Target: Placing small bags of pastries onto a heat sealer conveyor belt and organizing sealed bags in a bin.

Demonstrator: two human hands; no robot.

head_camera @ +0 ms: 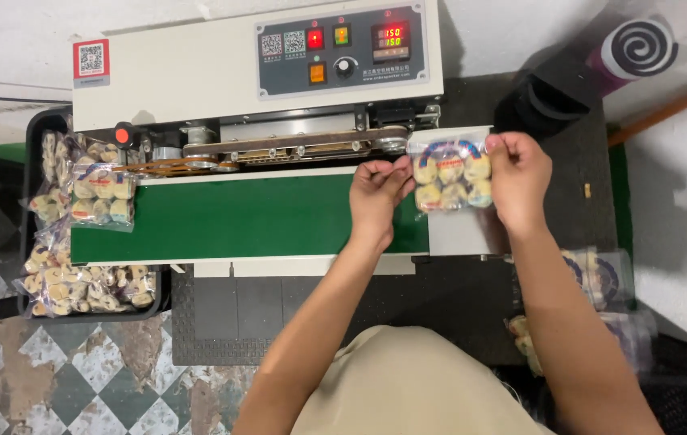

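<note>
Bag of sweets (pixel 451 179): clear plastic, round pale pieces inside in two rows, coloured print near the top. It sits at the right end of the green belt (pixel 239 217), half on the belt and half on the pale metal plate (pixel 460 234) beside it. Top edge is level with the sealing slot, just right of the end roller (pixel 393 143).

Your left hand (pixel 377 193) pinches the bag's upper left corner, fingers curled narrow, thumb and fingertips closed on the plastic. Your right hand (pixel 517 177) pinches the upper right corner the same way, knuckles up. Bag is stretched flat between both hands. Forearms come in from the bottom of the view, left over the belt, right over the plate.

Further out: the sealing machine (pixel 198 72) runs across the top, cream housing, grey control panel (pixel 342 48) with lit red and orange buttons, a black knob and a red digital readout.

Far left end of the belt: second bag (pixel 102 195), same kind, lying at the slot's exit, well apart from your hands. Below and beside it a black tray (pixel 33 129) heaped with more filled bags (pixel 90 286).

To your right, low down, more bags (pixel 601 278), partly hidden by your right arm. Dark mat (pixel 593 161) under the machine, rolled mat (pixel 637 48) at top right, chequered floor (pixel 78 362) at lower left.
</note>
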